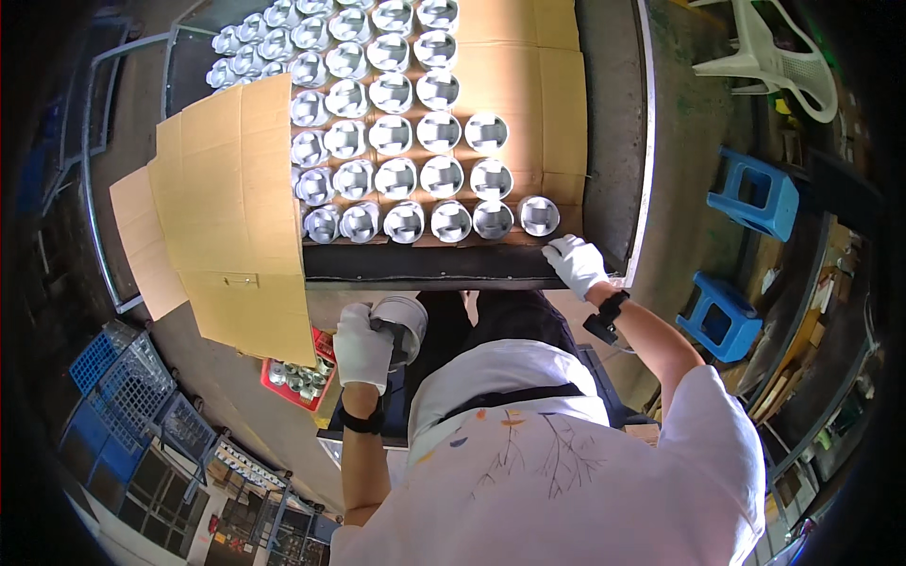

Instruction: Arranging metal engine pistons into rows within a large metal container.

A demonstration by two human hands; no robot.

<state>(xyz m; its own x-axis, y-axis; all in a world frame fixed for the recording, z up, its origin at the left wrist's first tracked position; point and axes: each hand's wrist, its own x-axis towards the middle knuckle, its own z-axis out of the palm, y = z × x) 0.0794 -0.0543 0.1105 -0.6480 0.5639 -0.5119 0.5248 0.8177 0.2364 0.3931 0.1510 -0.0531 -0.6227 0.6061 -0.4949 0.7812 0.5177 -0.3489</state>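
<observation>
White work gloves cover both hands. My left hand (362, 347), below the table's near edge, is closed on a silver engine piston (406, 321), held in front of my lap. My right hand (577, 265) rests at the near right part of the table's edge, fingers lying on the dark rim with nothing seen in them. Just beyond those fingers stands the nearest piston (539, 216), the rightmost of the front row. Several more pistons (442, 175) stand in rows on the cardboard sheet (562, 104), hollow ends up.
A folded cardboard piece (222, 208) overhangs the table's left side. Below it on the floor sits a red crate (304, 400) with metal parts. Two blue stools (776, 200) and a white plastic chair (779, 61) stand to the right. Blue crates (123, 387) are at the left.
</observation>
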